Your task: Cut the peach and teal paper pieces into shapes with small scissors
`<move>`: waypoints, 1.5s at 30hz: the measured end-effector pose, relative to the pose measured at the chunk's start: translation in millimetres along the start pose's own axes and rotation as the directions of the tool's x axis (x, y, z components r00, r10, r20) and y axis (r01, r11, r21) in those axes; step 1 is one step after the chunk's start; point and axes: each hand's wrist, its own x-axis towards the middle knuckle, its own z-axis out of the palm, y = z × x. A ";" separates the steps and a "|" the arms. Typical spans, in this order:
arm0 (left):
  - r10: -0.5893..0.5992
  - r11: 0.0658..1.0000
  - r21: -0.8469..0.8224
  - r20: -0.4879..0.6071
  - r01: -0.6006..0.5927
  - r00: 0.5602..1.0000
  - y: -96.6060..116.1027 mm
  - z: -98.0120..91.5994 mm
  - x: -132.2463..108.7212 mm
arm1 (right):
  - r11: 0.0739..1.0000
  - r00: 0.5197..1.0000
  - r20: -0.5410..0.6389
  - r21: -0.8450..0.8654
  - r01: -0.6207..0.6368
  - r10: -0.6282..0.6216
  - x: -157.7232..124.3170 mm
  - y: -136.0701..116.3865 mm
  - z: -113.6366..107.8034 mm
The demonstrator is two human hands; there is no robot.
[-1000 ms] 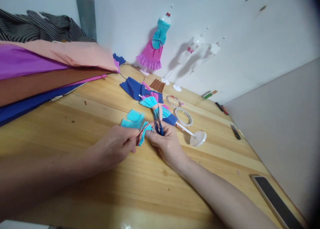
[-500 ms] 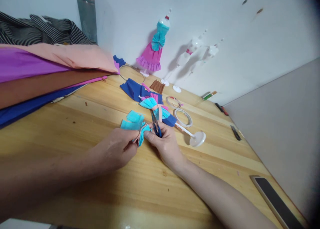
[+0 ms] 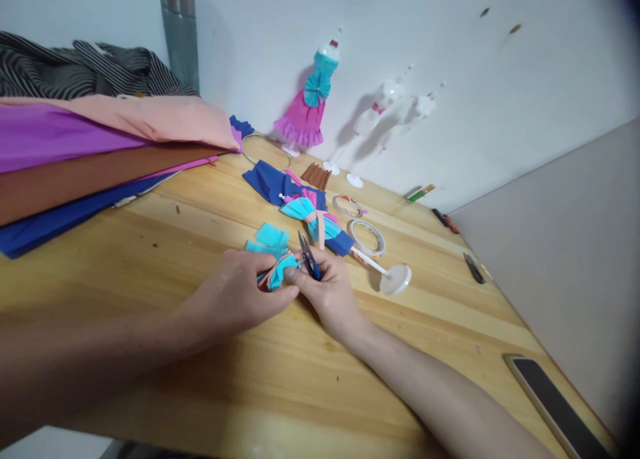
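My left hand (image 3: 244, 287) grips a gathered bundle of turquoise and peach crepe-like paper (image 3: 283, 271), its thumb and fingers closed round the left side. My right hand (image 3: 327, 285) pinches the right edge of the same bundle between thumb and forefinger. Tucked in that right hand is a small pair of scissors (image 3: 309, 260) with blue handles, its blades pointing up and away from the paper. Flat turquoise pieces (image 3: 271, 235) lie just behind my left hand. Beyond the scissors lies a mannequin stand (image 3: 396, 279) on its side, dressed in blue with a turquoise bow (image 3: 301, 209).
Two tape rolls (image 3: 367, 237) lie behind the right hand. Against the wall stand a dressed mannequin (image 3: 303, 115) and two bare white ones (image 3: 385, 99). Coloured sheets (image 3: 75, 195) are stacked at left. A cutter (image 3: 474, 268) and a phone (image 3: 555, 399) lie at right.
My left thumb and fingers have shifted right along the bundle, close to my right thumb. The bundle has turned slightly, and the scissors have tilted a little to the left.
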 end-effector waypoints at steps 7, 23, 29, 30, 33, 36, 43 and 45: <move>0.059 0.996 0.060 0.009 -0.060 0.998 -4.3 -2.0 -0.2 | 1.000 1.000 -0.010 -0.007 0.010 -0.010 0.6 -1.4 0.7; 0.035 0.951 -0.307 0.208 0.032 0.977 -15.2 -6.3 5.3 | 0.994 0.997 -0.073 0.103 0.028 -0.021 -0.9 -6.0 -2.9; 0.055 0.948 -0.317 0.214 0.016 0.975 -16.3 -6.7 5.1 | 0.973 0.998 0.015 0.226 -0.057 0.055 0.8 3.7 -5.3; 0.057 0.952 -0.307 0.214 0.012 0.975 -17.0 -6.4 5.0 | 0.975 0.999 0.001 0.218 -0.045 0.046 0.6 5.0 -5.6; 0.046 0.957 -0.289 0.213 0.018 0.976 -18.6 -5.7 4.9 | 0.984 0.999 -0.034 0.179 -0.003 0.009 -1.0 4.8 -5.7; 0.029 0.953 -0.301 0.224 0.041 0.974 -18.0 -6.1 6.4 | 0.992 0.998 -0.047 0.119 0.038 -0.033 -2.5 -0.5 -5.4; 0.018 0.945 -0.322 0.245 0.063 0.969 -14.8 -6.3 9.4 | 0.993 0.992 -0.072 -0.056 0.103 -0.107 -4.5 -13.0 -4.9; 0.036 0.954 -0.298 0.225 0.034 0.974 -13.7 -6.9 9.0 | 0.990 0.991 -0.072 -0.098 0.102 -0.110 -4.8 -14.7 -4.4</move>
